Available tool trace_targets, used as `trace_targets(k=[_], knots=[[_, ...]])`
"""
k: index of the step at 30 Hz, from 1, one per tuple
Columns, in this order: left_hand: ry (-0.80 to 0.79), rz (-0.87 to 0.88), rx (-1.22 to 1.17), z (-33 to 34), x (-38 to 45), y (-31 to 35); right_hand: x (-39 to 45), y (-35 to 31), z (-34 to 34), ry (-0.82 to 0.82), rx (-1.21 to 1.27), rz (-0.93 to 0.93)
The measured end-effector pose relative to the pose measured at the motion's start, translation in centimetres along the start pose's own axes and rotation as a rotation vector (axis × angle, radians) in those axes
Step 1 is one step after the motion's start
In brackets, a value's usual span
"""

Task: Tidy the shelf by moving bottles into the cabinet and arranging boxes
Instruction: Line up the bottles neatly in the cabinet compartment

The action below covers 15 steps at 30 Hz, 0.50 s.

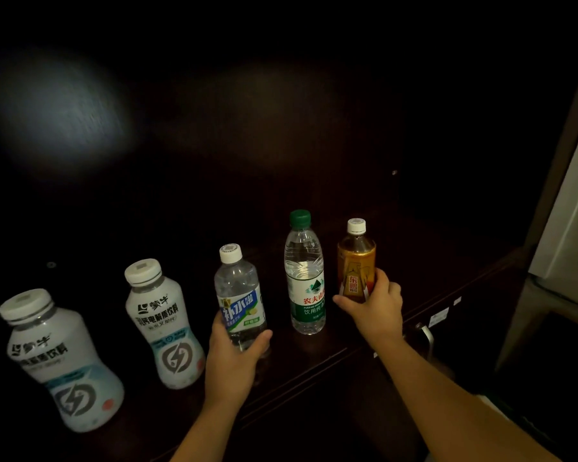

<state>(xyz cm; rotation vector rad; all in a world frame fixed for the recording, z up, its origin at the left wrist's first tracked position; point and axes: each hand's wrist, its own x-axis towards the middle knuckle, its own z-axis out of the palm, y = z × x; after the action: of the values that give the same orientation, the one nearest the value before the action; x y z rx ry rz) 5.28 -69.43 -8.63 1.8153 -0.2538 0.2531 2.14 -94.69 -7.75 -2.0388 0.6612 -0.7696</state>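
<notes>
Several bottles stand in a row on a dark shelf [347, 341] inside a dim cabinet. My left hand [234, 358] grips the lower part of a clear bottle with a blue label and white cap [239, 291]. My right hand [376, 305] is wrapped around the base of a small amber drink bottle with a white cap [356, 258]. Between them stands a clear water bottle with a green cap [305, 278], untouched. Two white bottles with lightning logos stand to the left, one in the middle left [162, 321] and one at the far left [59, 358].
The cabinet's dark back wall [281, 128] rises behind the bottles. A metal handle [426, 335] sticks out below the shelf's front edge at right. A pale upright panel [571, 228] stands at the far right. No boxes are in view.
</notes>
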Motion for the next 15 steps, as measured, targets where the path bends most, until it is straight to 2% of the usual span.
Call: trace_targets(k=[6, 15], knots=[[-0.001, -0.007, -0.001, 0.1, 0.1, -0.2, 0.2, 0.7, -0.5, -0.053, 0.184, -0.014], [0.002, -0.017, -0.001, 0.0, 0.0, 0.2, 0.6, 1.2, 0.3, -0.028, 0.131, -0.006]])
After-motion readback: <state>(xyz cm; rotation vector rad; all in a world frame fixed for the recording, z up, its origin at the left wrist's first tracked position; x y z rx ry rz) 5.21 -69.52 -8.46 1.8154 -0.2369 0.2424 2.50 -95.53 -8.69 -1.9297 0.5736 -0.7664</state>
